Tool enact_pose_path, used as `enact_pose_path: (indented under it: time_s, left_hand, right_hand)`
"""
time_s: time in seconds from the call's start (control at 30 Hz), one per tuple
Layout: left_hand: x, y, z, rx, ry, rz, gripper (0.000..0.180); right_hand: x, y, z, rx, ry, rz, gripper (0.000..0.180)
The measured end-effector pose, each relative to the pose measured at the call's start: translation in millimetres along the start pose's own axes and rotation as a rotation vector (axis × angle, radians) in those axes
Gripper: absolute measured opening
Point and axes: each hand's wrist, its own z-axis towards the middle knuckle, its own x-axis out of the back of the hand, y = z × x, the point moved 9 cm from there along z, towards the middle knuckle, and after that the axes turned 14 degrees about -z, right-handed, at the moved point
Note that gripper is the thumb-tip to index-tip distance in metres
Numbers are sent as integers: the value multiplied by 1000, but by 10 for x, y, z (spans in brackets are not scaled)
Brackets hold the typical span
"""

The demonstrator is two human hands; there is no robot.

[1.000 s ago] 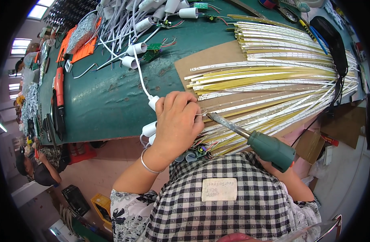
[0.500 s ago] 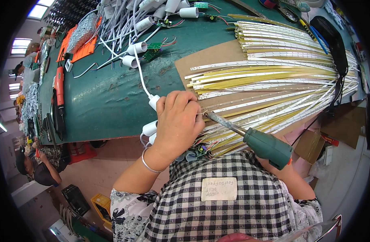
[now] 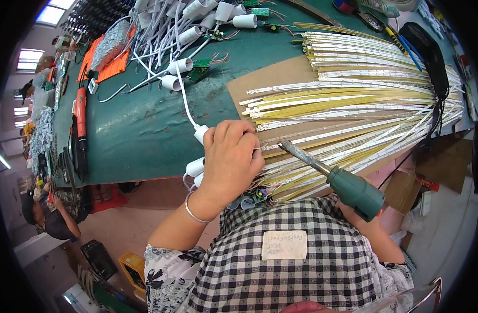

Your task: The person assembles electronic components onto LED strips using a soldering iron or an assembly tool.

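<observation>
The left hand (image 3: pixel 232 156) is above the edge of the bench (image 3: pixel 129 135), back of the hand upward; its fingers are bent and close together, clamped on a thin wire (image 3: pixel 262 148), which comes out to the right, although the fingertips themselves are hidden; just beside this hand, on its upper left, is a white cap (image 3: pixel 200 132) with a white cable (image 3: pixel 186 104) going up from it.

The right hand (image 3: pixel 353 215) holds the soldering iron (image 3: pixel 356 194) by its green handle; its fingers are closed on this handle, mostly hidden behind it; the metal tip points to the left and is near the thin wire, over the light strips (image 3: pixel 343 133), and I cannot tell whether it touches one of them.

These strips, white and yellow, lie in bunches on a brown cardboard sheet (image 3: pixel 273 75); at the far side there is a pile of white cables (image 3: pixel 158 39) with caps and green circuit boards (image 3: pixel 200 72); an orange tool (image 3: pixel 81 112) lies at the left.
</observation>
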Motion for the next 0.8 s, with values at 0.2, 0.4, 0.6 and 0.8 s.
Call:
enact_pose_path:
  time_s: [0.2, 0.4, 0.6, 0.8]
  left_hand:
    - [24, 14, -8, 6, 7, -2, 14]
    - [24, 16, -11, -15, 28, 1, 15]
    - [0, -23, -3, 23, -6, -1, 15]
    - [-6, -14, -4, 30, -17, 5, 14]
  right_hand:
    - [60, -126, 52, 93, 31, -66, 28]
    - [107, -148, 41, 74, 86, -86, 30]
    - [96, -159, 72, 120, 58, -62, 31]
    - [90, -180, 85, 118, 41, -58, 30]
